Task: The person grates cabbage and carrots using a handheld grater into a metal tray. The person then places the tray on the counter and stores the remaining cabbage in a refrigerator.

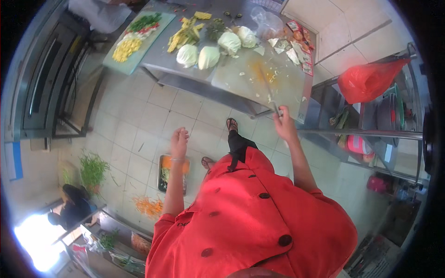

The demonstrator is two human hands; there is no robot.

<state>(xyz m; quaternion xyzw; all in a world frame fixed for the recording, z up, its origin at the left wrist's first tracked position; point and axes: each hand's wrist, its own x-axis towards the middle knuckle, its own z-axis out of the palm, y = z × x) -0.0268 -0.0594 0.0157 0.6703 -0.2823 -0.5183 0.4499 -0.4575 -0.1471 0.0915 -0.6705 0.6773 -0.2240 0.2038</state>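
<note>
My right hand [284,121] grips the handle of a knife [268,87] at the near edge of the white cutting board [230,78]. The blade points away from me over the board, where an orange stain and pale vegetable scraps lie. Off to the left, my left hand [179,139] hangs over the floor with its fingers curled in, and nothing shows in it. Several pale cabbage pieces, among them a cut cabbage [209,58], stand on the steel table [160,59] left of and behind the board. Yellow-green trimmings [185,34] lie farther left.
At the table's left, a green cutting board [155,37] bears chopped yellow, white, red and green vegetables. A dark tray [161,180] and orange shreds [147,206] lie on the tiled floor below my left arm. A red plastic bag [368,82] sits on the right-hand rack.
</note>
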